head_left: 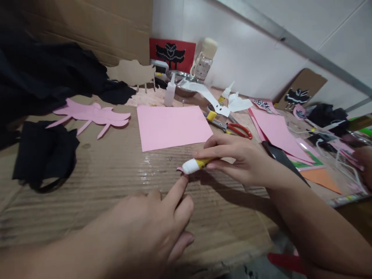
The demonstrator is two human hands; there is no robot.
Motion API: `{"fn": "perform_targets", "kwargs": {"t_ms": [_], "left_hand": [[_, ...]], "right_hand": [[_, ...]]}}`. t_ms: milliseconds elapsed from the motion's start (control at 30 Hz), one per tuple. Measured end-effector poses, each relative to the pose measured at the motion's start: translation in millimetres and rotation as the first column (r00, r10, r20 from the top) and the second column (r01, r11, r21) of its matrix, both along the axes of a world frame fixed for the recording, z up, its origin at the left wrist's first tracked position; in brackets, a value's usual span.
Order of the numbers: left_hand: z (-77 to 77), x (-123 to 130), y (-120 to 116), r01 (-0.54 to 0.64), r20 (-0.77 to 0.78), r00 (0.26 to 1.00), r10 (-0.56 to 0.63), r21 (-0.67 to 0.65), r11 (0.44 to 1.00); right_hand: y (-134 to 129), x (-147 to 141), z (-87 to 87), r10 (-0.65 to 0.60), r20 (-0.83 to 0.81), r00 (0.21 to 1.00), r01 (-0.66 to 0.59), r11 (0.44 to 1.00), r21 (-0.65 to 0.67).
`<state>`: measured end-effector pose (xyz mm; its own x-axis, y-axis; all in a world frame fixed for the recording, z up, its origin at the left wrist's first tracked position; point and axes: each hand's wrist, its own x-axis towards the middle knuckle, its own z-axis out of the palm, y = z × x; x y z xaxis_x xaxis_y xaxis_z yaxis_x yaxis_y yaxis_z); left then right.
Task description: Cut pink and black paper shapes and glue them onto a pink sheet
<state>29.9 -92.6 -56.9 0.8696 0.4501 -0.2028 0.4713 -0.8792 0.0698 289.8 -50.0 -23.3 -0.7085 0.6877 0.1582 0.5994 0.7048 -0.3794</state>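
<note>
Head view: the right hand [240,155] is closed on a tube [197,165], pinching its yellow body between thumb and fingers with the white end pointing left and slightly down. That white end sits at a small pink and dark scrap [179,169] on the cardboard [107,182]; whether it touches the scrap or hangs just above it, I cannot tell. The left hand [154,217] grips nothing that shows; its index finger is stretched out, the tip right at the scrap and the tube's white end, while the other fingers curl under. So the hands nearly meet, the tube's end between them. Just beyond lies a pink sheet [174,128], flat, with a white bottle [170,92] upright behind it. To the left are a pink cutout [97,115] and a black cloth piece [43,151] with a strap. Right of the sheet, a red-handled tool [240,130] lies near a white strip [200,90] that reaches up to a metal bowl [183,92]. Farther right, more pink sheets [274,130] lie beside an orange paper [324,179].
</note>
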Motion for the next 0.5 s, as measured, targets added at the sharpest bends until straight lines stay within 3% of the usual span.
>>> {"fn": "perform_targets", "kwargs": {"t_ms": [167, 267, 367, 500], "left_hand": [[-3.5, -2, 1, -0.025, 0.074, 0.997, 0.027, -0.038, 0.999], [-7.0, -5, -2, -0.022, 0.131, 0.991, 0.017, 0.038, 0.999], [-12.3, -6, -4, -0.012, 0.139, 0.990, 0.001, 0.081, 0.997], [-16.2, -7, -3, 0.011, 0.139, 0.990, -0.028, 0.123, 0.992]], "right_hand": [[0, -1, -1.5, -0.006, 0.029, 1.000, 0.006, 1.000, 0.026], [-3, -5, -2.6, -0.118, -0.076, 0.990, 0.120, 0.993, 0.022], [-6, -11, -3.4, -0.278, -0.261, 0.924, 0.273, 0.960, -0.054], [-7, -21, -7.2, -0.356, -0.285, 0.890, 0.315, 0.932, -0.180]]}}
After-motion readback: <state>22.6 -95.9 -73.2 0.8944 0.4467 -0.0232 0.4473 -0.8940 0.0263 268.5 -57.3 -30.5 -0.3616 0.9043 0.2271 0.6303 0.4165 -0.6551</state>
